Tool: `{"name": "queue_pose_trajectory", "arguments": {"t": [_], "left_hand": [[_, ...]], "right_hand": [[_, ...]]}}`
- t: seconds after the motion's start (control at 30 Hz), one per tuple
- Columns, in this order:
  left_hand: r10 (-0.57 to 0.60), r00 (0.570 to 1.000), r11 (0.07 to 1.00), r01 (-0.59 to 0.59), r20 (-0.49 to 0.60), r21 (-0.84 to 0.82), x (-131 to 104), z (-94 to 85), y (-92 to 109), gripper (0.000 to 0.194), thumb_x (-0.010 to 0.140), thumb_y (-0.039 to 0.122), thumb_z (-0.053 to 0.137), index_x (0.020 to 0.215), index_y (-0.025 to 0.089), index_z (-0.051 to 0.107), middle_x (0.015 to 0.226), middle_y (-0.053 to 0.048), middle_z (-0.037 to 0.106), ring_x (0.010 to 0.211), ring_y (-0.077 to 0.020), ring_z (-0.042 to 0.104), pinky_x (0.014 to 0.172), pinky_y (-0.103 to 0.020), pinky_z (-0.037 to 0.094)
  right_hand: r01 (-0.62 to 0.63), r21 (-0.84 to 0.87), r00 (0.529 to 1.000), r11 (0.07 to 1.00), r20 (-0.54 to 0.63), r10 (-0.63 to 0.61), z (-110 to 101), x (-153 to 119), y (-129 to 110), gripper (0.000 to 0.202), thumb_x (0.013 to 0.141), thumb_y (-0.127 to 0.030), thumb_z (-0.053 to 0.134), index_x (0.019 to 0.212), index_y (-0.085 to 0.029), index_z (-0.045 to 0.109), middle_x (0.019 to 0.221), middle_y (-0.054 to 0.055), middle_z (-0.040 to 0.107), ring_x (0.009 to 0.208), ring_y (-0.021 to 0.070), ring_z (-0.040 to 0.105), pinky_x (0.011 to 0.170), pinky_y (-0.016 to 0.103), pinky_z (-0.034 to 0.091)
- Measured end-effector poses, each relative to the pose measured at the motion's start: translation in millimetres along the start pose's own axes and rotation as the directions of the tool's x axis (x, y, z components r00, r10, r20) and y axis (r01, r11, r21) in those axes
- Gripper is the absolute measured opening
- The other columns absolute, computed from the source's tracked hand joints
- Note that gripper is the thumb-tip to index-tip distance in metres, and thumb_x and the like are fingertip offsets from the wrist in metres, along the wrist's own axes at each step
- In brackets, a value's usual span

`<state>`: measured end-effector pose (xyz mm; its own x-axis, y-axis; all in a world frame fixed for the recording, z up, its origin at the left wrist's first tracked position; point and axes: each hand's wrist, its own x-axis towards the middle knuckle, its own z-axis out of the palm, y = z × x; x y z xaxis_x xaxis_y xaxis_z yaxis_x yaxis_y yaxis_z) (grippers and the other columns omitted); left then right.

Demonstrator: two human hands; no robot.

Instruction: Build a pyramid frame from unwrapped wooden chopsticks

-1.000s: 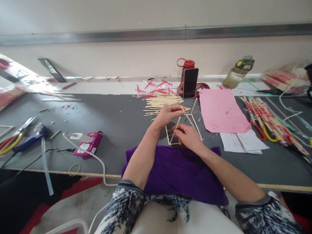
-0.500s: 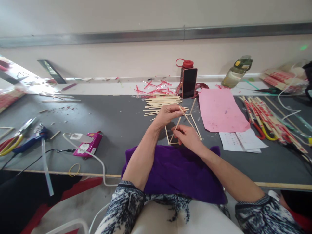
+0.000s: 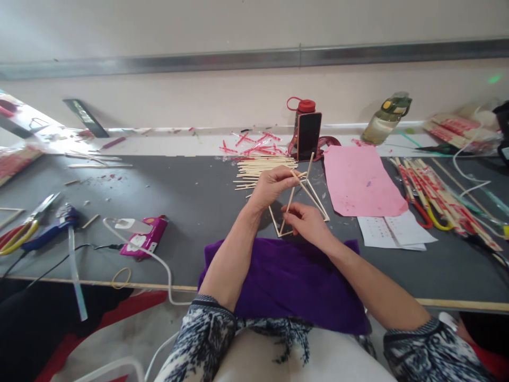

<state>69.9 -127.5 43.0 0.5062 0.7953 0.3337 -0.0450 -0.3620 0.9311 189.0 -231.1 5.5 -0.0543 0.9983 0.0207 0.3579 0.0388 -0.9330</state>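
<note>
My left hand (image 3: pixel 274 185) pinches the upper end of a thin wooden stick (image 3: pixel 309 192) that slants down to the right. Below and to the right, my right hand (image 3: pixel 306 220) has its fingers closed on an upright stick (image 3: pixel 290 202) of a wooden stick frame (image 3: pixel 274 220). The frame sits on the grey table between both hands, its near corner resting by the purple cloth (image 3: pixel 286 281). Another stick (image 3: pixel 310 165) stands up at its far corner. My fingers hide part of the frame.
Behind my left hand lies a pile of sticks (image 3: pixel 262 168). A phone (image 3: pixel 309 136) leans on a red-capped bottle (image 3: pixel 306 105). Pink paper (image 3: pixel 363 180) and scissors (image 3: pixel 437 216) are to the right; a glue gun (image 3: pixel 53 228) and pliers (image 3: pixel 29 223) to the left.
The stick frame has tilted and shifted slightly to the right. Its upright sticks now stand a little differently, the near one meeting the slanting stick. Both hands have barely moved.
</note>
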Motion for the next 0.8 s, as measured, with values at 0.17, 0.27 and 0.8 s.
{"name": "queue_pose_trajectory", "arguments": {"t": [0.17, 0.27, 0.8], "left_hand": [[-0.034, 0.995, 0.997, 0.028, -0.093, -0.067, 2.4, -0.2, -2.2, 0.014, 0.071, 0.031, 0.070, 0.078, 0.019, 0.074, 0.088, -0.003, 0.068, 0.086, -0.0164, 0.059, 0.078, -0.028, 0.046], [-0.033, 0.990, 0.995, 0.021, -0.134, -0.095, 3.6, -0.7, -2.1, 0.012, 0.072, 0.029, 0.068, 0.075, 0.018, 0.073, 0.086, -0.002, 0.067, 0.087, -0.0157, 0.059, 0.080, -0.028, 0.045], [-0.002, 0.991, 1.000, 0.003, -0.136, 0.002, 6.3, 1.5, -6.7, 0.014, 0.073, 0.031, 0.069, 0.074, 0.018, 0.073, 0.085, -0.003, 0.066, 0.085, -0.0156, 0.057, 0.078, -0.027, 0.044]], "right_hand": [[-0.013, -0.066, 0.999, 0.998, -0.039, 0.011, -6.3, 3.5, 4.6, 0.028, 0.081, -0.031, 0.053, 0.103, -0.018, 0.065, 0.060, -0.005, 0.057, 0.042, 0.0094, 0.053, 0.049, 0.023, 0.044], [-0.038, -0.108, 0.998, 0.993, -0.053, 0.033, -12.5, 5.5, 7.8, 0.032, 0.081, -0.031, 0.054, 0.108, -0.017, 0.064, 0.064, -0.004, 0.060, 0.043, 0.0092, 0.055, 0.052, 0.024, 0.046], [0.032, -0.274, 0.999, 0.961, -0.017, -0.038, -16.4, 8.2, 14.8, 0.026, 0.084, -0.029, 0.054, 0.102, -0.017, 0.068, 0.076, 0.002, 0.069, 0.055, 0.0115, 0.059, 0.058, 0.024, 0.046]]}}
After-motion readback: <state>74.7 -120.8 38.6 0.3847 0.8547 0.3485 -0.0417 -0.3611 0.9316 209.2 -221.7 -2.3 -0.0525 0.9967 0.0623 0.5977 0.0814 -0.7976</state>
